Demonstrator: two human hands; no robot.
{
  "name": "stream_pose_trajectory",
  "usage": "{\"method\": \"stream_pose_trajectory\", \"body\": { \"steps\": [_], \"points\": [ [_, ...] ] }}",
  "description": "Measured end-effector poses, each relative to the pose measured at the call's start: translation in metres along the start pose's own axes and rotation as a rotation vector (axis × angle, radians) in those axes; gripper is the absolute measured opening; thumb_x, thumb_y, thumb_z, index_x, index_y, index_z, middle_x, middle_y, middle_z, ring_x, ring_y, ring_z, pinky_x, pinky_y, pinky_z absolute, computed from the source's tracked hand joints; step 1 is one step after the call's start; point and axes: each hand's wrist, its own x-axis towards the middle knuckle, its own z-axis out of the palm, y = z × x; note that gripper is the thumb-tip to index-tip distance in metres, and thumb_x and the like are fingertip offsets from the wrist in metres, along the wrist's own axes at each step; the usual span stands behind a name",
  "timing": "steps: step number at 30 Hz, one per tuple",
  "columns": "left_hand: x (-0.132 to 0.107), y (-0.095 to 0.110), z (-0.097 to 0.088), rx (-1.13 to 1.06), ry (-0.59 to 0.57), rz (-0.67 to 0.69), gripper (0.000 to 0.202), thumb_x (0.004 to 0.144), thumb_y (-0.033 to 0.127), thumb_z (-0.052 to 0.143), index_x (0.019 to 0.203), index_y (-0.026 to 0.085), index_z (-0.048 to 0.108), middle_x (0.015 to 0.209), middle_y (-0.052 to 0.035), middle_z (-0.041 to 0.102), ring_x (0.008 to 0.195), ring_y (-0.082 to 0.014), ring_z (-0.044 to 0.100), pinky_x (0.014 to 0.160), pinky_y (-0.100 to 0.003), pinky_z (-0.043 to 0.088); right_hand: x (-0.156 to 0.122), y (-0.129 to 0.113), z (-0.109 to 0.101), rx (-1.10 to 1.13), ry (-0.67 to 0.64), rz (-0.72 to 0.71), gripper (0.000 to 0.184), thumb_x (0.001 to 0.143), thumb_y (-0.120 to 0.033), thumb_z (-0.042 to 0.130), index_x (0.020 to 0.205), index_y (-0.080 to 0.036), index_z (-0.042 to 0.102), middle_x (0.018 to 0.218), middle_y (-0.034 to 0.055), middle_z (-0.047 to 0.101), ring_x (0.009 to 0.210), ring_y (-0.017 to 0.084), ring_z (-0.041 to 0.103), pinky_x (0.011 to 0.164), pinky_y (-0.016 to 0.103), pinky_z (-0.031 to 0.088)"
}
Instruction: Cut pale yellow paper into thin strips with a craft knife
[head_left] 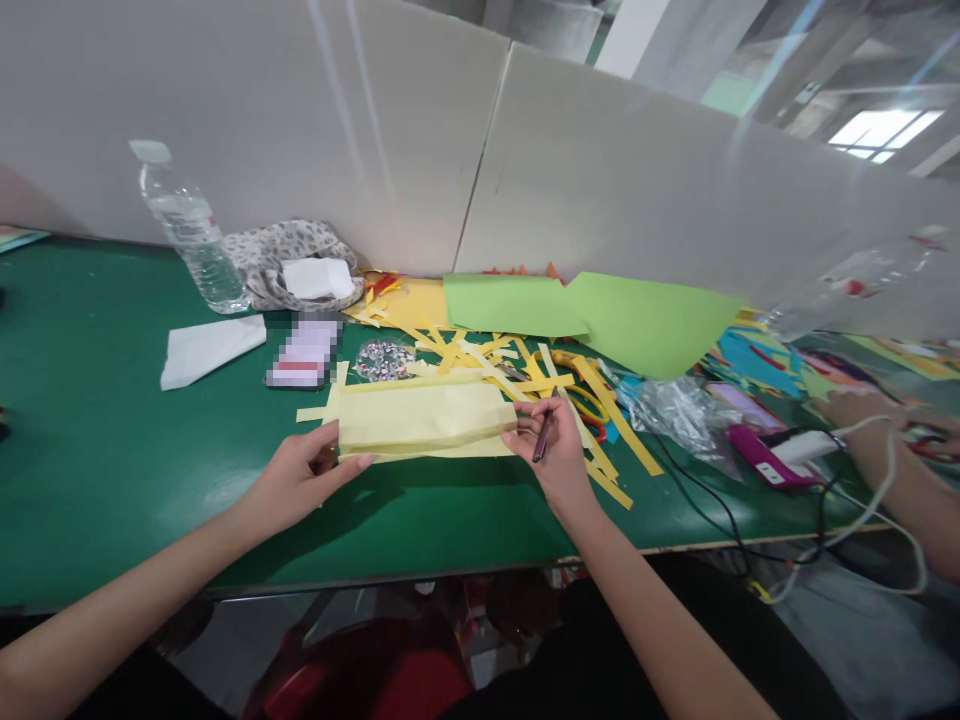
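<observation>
A folded sheet of pale yellow paper [420, 415] is held up between my two hands, just above the green table. My left hand [304, 475] pinches its left end, thumb along the lower edge. At the right end, my right hand [551, 445] grips the paper with thumb and fingers. A dark pen [543, 436] is also tucked in the right hand, pointing down. Behind the paper lie many cut yellow paper strips [540, 382] and a small clear bag of shiny bits [384, 360]. Scissors with yellow handles [591, 402] lie partly under the strips.
Green paper sheets [645, 320] lean near the grey partition [600, 180]. A water bottle [191, 235], a phone [306, 350] and a white tissue [214, 350] stand or lie at left. At right are a magenta power bank [772, 460], cables and another person's arm [900, 470].
</observation>
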Motion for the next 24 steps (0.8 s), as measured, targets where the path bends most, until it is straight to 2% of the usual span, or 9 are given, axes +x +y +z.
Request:
{"method": "stream_pose_trajectory", "body": {
  "steps": [3, 8, 11, 15, 17, 19, 21, 22, 24],
  "points": [
    [-0.002, 0.001, -0.002, -0.018, 0.017, 0.014, 0.037, 0.088, 0.053, 0.044, 0.082, 0.019, 0.056, 0.052, 0.0068, 0.032, 0.047, -0.0097, 0.03, 0.045, -0.021, 0.023, 0.002, 0.006, -0.001, 0.013, 0.004, 0.018, 0.04, 0.063, -0.017, 0.07, 0.086, -0.025, 0.038, 0.1, 0.003, 0.061, 0.072, 0.012, 0.062, 0.066, 0.031, 0.054],
    [0.003, 0.002, -0.001, 0.187, -0.002, 0.039, 0.025, 0.08, 0.045, 0.055, 0.075, 0.02, 0.053, 0.048, 0.0078, 0.034, 0.046, -0.011, 0.034, 0.049, -0.022, 0.025, 0.001, 0.001, 0.003, -0.077, 0.13, -0.007, 0.035, 0.066, -0.017, 0.068, 0.088, -0.025, 0.042, 0.102, 0.0063, 0.063, 0.083, 0.018, 0.065, 0.071, 0.036, 0.054],
    [0.008, 0.004, 0.0, 0.205, -0.042, 0.029, 0.022, 0.078, 0.041, 0.056, 0.074, 0.021, 0.051, 0.054, 0.0058, 0.048, 0.047, -0.0116, 0.039, 0.049, -0.023, 0.025, -0.004, -0.013, 0.007, -0.282, 0.191, -0.202, 0.026, 0.075, -0.02, 0.065, 0.09, -0.024, 0.044, 0.107, 0.0098, 0.064, 0.093, 0.023, 0.064, 0.073, 0.039, 0.053],
    [0.013, 0.002, 0.002, 0.117, -0.006, -0.016, 0.026, 0.075, 0.042, 0.06, 0.069, 0.02, 0.047, 0.062, 0.0031, 0.06, 0.049, -0.011, 0.039, 0.049, -0.022, 0.028, -0.007, -0.032, 0.008, -0.469, 0.199, -0.51, 0.028, 0.078, -0.018, 0.065, 0.092, -0.025, 0.042, 0.117, 0.0135, 0.061, 0.115, 0.028, 0.056, 0.094, 0.051, 0.043],
    [0.014, -0.001, 0.002, 0.092, 0.016, -0.033, 0.027, 0.075, 0.044, 0.06, 0.069, 0.02, 0.049, 0.066, 0.0018, 0.064, 0.049, -0.0104, 0.038, 0.049, -0.022, 0.029, -0.005, -0.038, 0.006, -0.465, 0.263, -0.556, 0.029, 0.08, -0.018, 0.064, 0.091, -0.026, 0.039, 0.117, 0.0133, 0.061, 0.113, 0.027, 0.057, 0.096, 0.052, 0.042],
    [0.014, -0.003, 0.002, 0.085, 0.023, -0.034, 0.027, 0.076, 0.044, 0.06, 0.069, 0.019, 0.051, 0.072, 0.0008, 0.066, 0.048, -0.0096, 0.038, 0.049, -0.022, 0.03, -0.003, -0.041, 0.005, -0.434, 0.286, -0.573, 0.024, 0.084, -0.018, 0.06, 0.087, -0.026, 0.037, 0.109, 0.0113, 0.065, 0.101, 0.025, 0.064, 0.087, 0.046, 0.048],
    [0.014, -0.005, 0.002, 0.082, 0.025, -0.021, 0.027, 0.077, 0.044, 0.06, 0.071, 0.019, 0.053, 0.075, 0.0005, 0.068, 0.047, -0.0088, 0.038, 0.049, -0.022, 0.03, -0.005, -0.04, 0.008, -0.434, 0.209, -0.583, 0.02, 0.087, -0.017, 0.055, 0.083, -0.026, 0.037, 0.094, 0.0074, 0.069, 0.083, 0.021, 0.068, 0.071, 0.036, 0.051],
    [0.014, -0.005, 0.002, 0.08, 0.024, -0.017, 0.026, 0.077, 0.044, 0.059, 0.072, 0.019, 0.053, 0.076, 0.0005, 0.068, 0.046, -0.0085, 0.037, 0.048, -0.022, 0.03, -0.007, -0.039, 0.011, -0.466, 0.114, -0.573, 0.019, 0.088, -0.017, 0.054, 0.081, -0.026, 0.038, 0.087, 0.0052, 0.07, 0.074, 0.019, 0.068, 0.064, 0.032, 0.05],
    [0.013, -0.005, 0.002, 0.071, 0.005, -0.017, 0.024, 0.077, 0.043, 0.059, 0.078, 0.02, 0.055, 0.078, 0.0006, 0.069, 0.044, -0.008, 0.037, 0.047, -0.022, 0.03, -0.015, -0.036, 0.018, -0.587, -0.179, -0.513, 0.016, 0.087, -0.018, 0.055, 0.079, -0.025, 0.043, 0.077, 0.0018, 0.07, 0.061, 0.017, 0.066, 0.055, 0.027, 0.046]
  ]
}}
